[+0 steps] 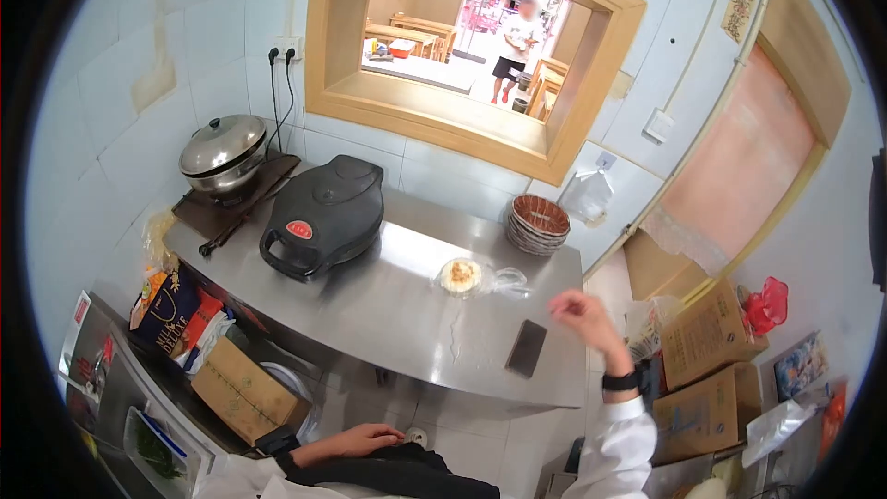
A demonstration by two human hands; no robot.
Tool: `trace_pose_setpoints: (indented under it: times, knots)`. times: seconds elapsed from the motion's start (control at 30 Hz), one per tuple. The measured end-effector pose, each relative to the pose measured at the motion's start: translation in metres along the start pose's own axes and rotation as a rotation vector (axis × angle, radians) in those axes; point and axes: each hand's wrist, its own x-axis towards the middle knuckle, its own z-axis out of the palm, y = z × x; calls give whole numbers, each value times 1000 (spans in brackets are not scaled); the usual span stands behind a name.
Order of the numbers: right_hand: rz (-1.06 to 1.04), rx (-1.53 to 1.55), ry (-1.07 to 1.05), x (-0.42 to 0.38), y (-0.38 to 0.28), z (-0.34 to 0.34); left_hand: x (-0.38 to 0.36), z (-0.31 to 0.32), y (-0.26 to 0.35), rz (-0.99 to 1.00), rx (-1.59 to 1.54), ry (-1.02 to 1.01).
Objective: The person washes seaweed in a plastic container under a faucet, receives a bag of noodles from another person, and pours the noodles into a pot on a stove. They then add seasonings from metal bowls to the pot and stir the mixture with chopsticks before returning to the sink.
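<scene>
My right hand (588, 319) is raised over the right end of the steel table (360, 319), its fingers loosely bent with nothing visible in them. Below and left of it lies a dark phone (526, 348). Further left on the table is a pale round food item (460, 275) with a brown crumbly topping, on clear plastic (511, 283). My left hand (368, 441) rests low against the black apron (397, 471), fingers stretched out and holding nothing. Both wrists wear black bands.
A closed black electric griddle (328, 212) and a lidded steel pot (224, 155) stand at the left. Stacked baskets (538, 222) sit at the back right, below a serving window (601, 83). Cardboard boxes (707, 337) flank the right side. Beyond the window stands a person (516, 42).
</scene>
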Motion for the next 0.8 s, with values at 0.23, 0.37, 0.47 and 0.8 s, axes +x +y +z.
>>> trace_pose_setpoints:
  times: [0.23, 0.37, 0.47, 0.8]
  knots:
    - [-186, -38, 203, 118, -9, -145, -54, -40, 12, -316, -460, 416]
    - [-201, 75, 311, 178, -38, -177, -101, -72, -27, -318, -763, 667]
    - [-172, 79, 417, 214, -67, -169, -105, -88, -7, -224, -960, 753]
    - [44, -172, 291, 323, -92, -133, -13, -149, 88, 159, -993, 608]
